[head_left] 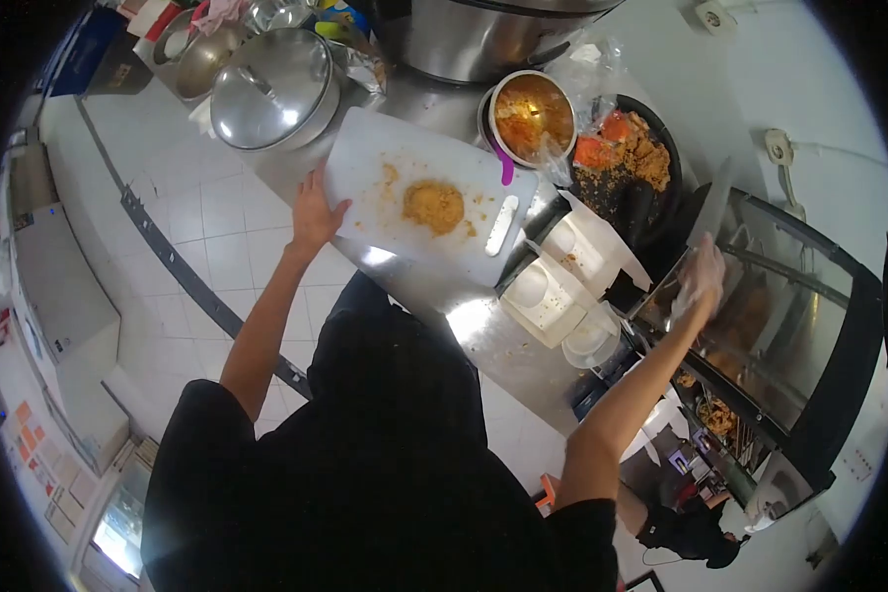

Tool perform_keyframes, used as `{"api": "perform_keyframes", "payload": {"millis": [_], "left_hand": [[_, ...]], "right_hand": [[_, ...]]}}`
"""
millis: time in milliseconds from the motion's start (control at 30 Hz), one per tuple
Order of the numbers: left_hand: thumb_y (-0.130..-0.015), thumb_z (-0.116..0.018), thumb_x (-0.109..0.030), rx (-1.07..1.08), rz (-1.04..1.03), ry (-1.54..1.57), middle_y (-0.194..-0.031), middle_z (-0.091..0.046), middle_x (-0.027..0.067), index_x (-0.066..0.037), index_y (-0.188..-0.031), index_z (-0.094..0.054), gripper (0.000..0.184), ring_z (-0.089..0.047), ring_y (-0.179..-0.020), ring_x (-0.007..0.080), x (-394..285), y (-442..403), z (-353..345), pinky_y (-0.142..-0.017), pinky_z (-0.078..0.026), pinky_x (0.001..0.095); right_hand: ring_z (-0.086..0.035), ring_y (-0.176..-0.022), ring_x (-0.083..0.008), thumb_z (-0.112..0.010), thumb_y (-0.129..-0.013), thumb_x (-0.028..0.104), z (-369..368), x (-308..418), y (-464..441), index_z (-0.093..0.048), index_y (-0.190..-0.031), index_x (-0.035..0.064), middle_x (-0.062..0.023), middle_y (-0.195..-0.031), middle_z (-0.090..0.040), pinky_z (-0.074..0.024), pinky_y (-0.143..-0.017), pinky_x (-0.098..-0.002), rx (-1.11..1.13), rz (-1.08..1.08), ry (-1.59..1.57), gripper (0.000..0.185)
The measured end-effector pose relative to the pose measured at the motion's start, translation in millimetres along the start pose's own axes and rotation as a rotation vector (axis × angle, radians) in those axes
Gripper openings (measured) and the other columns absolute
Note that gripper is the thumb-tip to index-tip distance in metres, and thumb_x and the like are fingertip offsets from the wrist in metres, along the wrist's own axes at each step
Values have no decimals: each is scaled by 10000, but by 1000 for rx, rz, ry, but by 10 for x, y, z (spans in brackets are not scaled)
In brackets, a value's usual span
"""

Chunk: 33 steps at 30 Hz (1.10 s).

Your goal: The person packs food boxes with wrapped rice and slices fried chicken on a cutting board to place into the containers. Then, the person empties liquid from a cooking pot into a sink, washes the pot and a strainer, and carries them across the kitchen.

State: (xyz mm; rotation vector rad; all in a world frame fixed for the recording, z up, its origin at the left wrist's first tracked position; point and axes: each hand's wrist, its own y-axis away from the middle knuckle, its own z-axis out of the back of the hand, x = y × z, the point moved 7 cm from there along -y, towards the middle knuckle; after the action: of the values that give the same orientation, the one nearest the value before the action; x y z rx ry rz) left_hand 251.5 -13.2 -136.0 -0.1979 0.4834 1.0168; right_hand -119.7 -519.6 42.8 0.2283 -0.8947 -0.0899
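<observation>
A white cutting board point(375, 202) lies on the steel counter with a mound of brown crumbly food point(434, 207) near its middle. My left hand point(318, 212) is at the board's left edge, fingers apart, its thumb by the edge. Out to the right, my right hand point(701, 278), in a clear plastic glove, is closed on a knife, whose blade point(712, 202) points up and away beside the glass display case point(794, 261). A black pan point(668, 148) holding more brown food and orange-red pieces stands between the board and the knife.
A lidded steel pot point(271, 89) stands behind the board at the left. A steel bowl with orange residue point(533, 113) is beyond the board. White open containers point(548, 296) sit at its right. Another person point(686, 533) is at the lower right.
</observation>
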Motion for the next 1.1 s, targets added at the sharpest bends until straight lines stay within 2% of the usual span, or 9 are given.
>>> {"api": "perform_keyframes", "payload": {"millis": [100, 200, 300, 367, 600, 700, 767, 867, 1100], "left_hand": [[-724, -804, -185, -28, 31, -10, -1252, -513, 219, -42, -1462, -296, 907, -506, -1113, 428, -20, 144, -74, -938, -438, 499], [-740, -778, -200, -44, 71, -11, -1270, -495, 212, -67, -1470, -282, 893, -505, -1124, 411, -118, 272, -57, -896, -440, 524], [-729, -779, -193, -69, 91, 6, -1287, -478, 202, -79, -1472, -271, 907, -494, -1138, 399, -109, 269, -47, -875, -436, 536], [-714, -789, -207, -23, 149, 9, -1291, -467, 190, -90, -1471, -266, 927, -487, -1143, 389, -80, 253, -45, -875, -432, 541], [-735, -777, -227, 41, 107, -26, -1285, -460, 183, -90, -1463, -277, 894, -488, -1131, 384, -50, 233, 33, -875, -438, 522], [-793, -729, -205, -38, 14, -50, -1248, -506, 166, -79, -1371, -432, 663, -509, -1124, 369, -119, 114, 193, -887, -442, 491], [-853, -691, -195, -243, -326, 209, -1115, -608, 170, -51, -1174, -597, 363, -601, -1016, 331, -375, -89, 265, -852, -491, 444], [-877, -684, -209, 42, -447, 609, -887, -665, 138, -24, -978, -670, 211, -655, -770, 292, -992, -485, 39, -718, -521, 375], [-915, -644, -354, 518, -587, 541, -636, -600, 191, 1, -733, -647, 398, -576, -569, 353, -1661, -726, -868, -623, -496, 413]], "right_hand": [[-405, -447, -75, -542, -974, 457, 65, 503, 1126, -567, -867, 94, 34, -538, -414, -310, -417, -253, 62, 153, 115, 379], [-587, -563, -101, -566, -964, 364, -368, 299, 2269, -634, -960, 80, -54, -673, -637, -482, -497, -239, 447, -45, -170, 292], [-658, -673, -347, -532, -963, 253, -1281, 18, 2986, -616, -1007, 12, -193, -736, -670, -523, -633, -432, 830, 122, 402, 260], [-627, -740, -475, -482, -972, 191, -1813, -209, 3117, -575, -974, -32, -298, -764, -631, -498, -633, -529, 701, 463, 674, 242], [-616, -764, -509, -426, -983, 183, -2445, -806, 3385, -483, -1077, -2, -315, -767, -626, -484, -654, -585, 562, 392, 688, 215], [-625, -771, -499, -432, -976, 158, -2359, -606, 3499, -463, -1147, -24, -314, -772, -629, -491, -643, -578, 614, 355, 671, 251], [-631, -790, -493, -430, -971, 142, -2462, -716, 3635, -451, -1158, -43, -320, -787, -633, -499, -660, -573, 678, 324, 634, 263], [-667, -786, -459, -439, -968, 128, -2692, -849, 3713, -463, -1144, -61, -296, -800, -658, -547, -668, -525, 704, 301, 831, 260], [-668, -816, -456, -422, -982, 178, -2756, -628, 3770, -478, -1207, -91, -297, -818, -664, -550, -694, -513, 752, 247, 881, 355]]}}
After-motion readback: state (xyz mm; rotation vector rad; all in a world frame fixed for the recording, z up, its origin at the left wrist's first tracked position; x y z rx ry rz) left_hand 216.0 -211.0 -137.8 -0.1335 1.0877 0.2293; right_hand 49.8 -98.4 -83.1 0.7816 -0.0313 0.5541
